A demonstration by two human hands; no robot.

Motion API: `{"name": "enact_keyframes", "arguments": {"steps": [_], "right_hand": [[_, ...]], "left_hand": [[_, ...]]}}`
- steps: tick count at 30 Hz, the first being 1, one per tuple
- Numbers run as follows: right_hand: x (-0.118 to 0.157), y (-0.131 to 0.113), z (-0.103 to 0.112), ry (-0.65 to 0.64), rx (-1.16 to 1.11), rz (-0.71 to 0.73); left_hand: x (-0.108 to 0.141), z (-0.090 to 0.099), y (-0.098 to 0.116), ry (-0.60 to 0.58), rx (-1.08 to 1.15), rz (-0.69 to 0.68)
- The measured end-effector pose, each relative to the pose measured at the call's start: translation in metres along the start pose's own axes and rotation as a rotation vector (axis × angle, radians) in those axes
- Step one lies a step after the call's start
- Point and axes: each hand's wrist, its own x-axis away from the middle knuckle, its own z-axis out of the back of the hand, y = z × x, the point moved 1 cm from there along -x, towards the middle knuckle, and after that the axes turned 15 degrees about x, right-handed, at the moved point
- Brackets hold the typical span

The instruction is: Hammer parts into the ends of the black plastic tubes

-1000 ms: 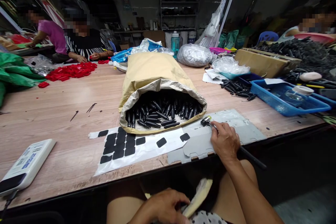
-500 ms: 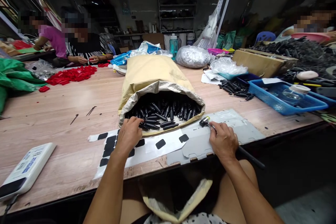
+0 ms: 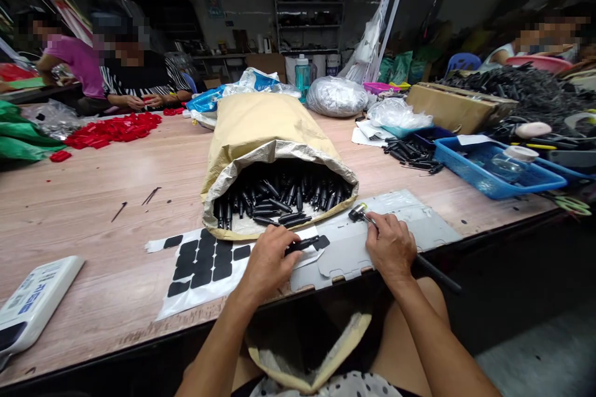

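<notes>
A slim black cylindrical part (image 3: 305, 244) is pinched in my left hand (image 3: 272, 257), just over the front edge of the sticker sheet. My right hand (image 3: 392, 247) grips a small hammer (image 3: 359, 213) with a dark head, a yellowish end, a metal shaft and a black handle running back past the table edge. Its head rests near the grey board (image 3: 405, 223). Behind my hands lies an open tan sack (image 3: 274, 118), its mouth towards me, with many similar black parts (image 3: 284, 195) inside. Black rounded stickers (image 3: 205, 257) sit on a white sheet to the left.
At left lies a white device (image 3: 40, 310), with two or three thin black pieces (image 3: 151, 195) farther back. Red parts (image 3: 114, 130) are heaped near a co-worker (image 3: 139, 84). To the right stand a blue tray (image 3: 498, 167), loose black parts (image 3: 410, 155) and a cardboard box (image 3: 459, 108).
My left hand has moved from the sack's mouth to the right and towards me, bringing out a black cylindrical part. My right hand keeps its grip on the hammer. The view has shifted slightly.
</notes>
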Motion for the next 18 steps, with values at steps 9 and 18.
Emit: {"name": "enact_keyframes", "arguments": {"steps": [9,18], "right_hand": [[-0.005,0.005,0.004,-0.050,-0.064,0.030],[0.014,-0.039,0.066,-0.108,-0.732,0.177]], "left_hand": [[-0.001,-0.021,-0.017,0.107,0.207,0.052],[-0.002,-0.016,-0.009,0.116,0.264,0.081]]}}
